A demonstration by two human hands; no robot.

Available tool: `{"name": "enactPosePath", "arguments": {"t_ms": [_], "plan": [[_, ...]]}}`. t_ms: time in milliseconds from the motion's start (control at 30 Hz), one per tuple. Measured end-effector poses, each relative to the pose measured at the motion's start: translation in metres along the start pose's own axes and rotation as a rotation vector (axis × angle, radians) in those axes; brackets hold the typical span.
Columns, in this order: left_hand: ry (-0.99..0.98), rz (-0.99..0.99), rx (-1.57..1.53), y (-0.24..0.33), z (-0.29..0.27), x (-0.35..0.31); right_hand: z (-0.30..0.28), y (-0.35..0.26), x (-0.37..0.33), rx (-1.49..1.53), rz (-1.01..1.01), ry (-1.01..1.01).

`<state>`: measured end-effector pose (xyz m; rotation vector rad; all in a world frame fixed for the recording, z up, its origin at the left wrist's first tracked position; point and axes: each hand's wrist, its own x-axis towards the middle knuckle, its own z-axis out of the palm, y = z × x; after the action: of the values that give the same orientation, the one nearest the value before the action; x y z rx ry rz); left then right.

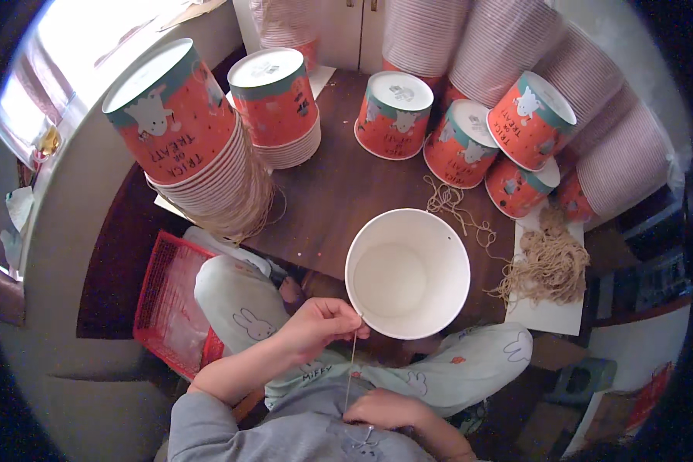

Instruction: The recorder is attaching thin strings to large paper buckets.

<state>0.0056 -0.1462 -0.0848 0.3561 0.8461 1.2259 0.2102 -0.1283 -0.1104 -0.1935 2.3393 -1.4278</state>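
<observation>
An open white paper bucket (pixel 396 281) faces up in front of me, at the near edge of the table above my lap. A small dark hole shows in its wall near the far right rim. My left hand (pixel 327 327) is closed in a pinch at the bucket's near left rim, holding a thin cord (pixel 352 366). From those fingertips the cord runs down, taut and nearly straight, to my right hand (pixel 385 410). That hand is closed on it against my grey shirt, with a loose end curling below. Whether the cord passes through the rim is hidden by my left fingers.
Upside-down orange and green buckets stand singly (pixel 395 115) and in a tall stack (pixel 192 123) draped with cords. Wrapped bucket stacks (pixel 504 50) line the back right. Tangled tan cord (pixel 550 266) lies on white card at right. A red basket (pixel 169 300) sits lower left.
</observation>
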Motion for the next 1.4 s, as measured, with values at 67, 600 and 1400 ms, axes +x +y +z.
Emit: {"name": "enactPosePath", "arguments": {"t_ms": [67, 600, 1400], "plan": [[0.011, 0.056, 0.110, 0.001, -0.004, 0.005, 0.001, 0.005, -0.007, 0.021, -0.062, 0.089], [0.161, 0.943, 1.619, 0.114, 0.025, 0.069, -0.052, -0.005, -0.209, 0.571, -0.939, 1.128], [0.081, 0.552, 1.575, 0.083, 0.072, 0.071, -0.202, -0.029, -0.088, -0.385, 0.123, 1.457]]}}
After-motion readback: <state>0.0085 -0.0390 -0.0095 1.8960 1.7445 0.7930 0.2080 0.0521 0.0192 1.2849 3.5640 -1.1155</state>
